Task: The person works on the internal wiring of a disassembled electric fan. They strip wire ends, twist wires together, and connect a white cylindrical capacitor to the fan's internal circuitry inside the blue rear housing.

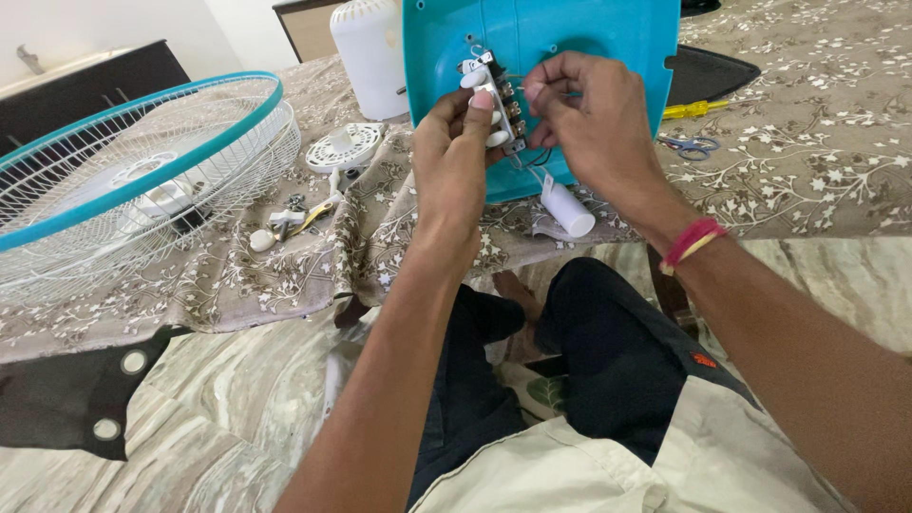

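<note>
**Small switch block held at the back of a blue fan base**

A small white switch block with round white buttons and metal ends (495,106) is held against the back of a big blue plastic fan base (560,43). The base is stood up at the far edge of the brown cloth with white flowers (807,161).

The left hand (454,157) is closed around the near side of the switch block, with the thumb pressed on a white button. The right hand (589,109) is curled at the right side of the block, and its fingertips are pinched on the metal ends or on the thin wires there. Which of the two is pinched cannot be told.

A white plastic tube-shaped part (567,207) hangs just below the hands, and seems to be joined to the base by wires.

For this step to be done well, the block should be kept still by the left hand while only small, slow moves are made by the right fingertips. The thin wires should not be tugged hard, or they could be pulled loose. The hanging white tube should be kept from swinging.

Far to the left, a round white wire fan cage with a blue ring (123,171) is laid on the cloth. To the right, a yellow-handled screwdriver (696,108) and small scissors (692,145) are kept near.
</note>
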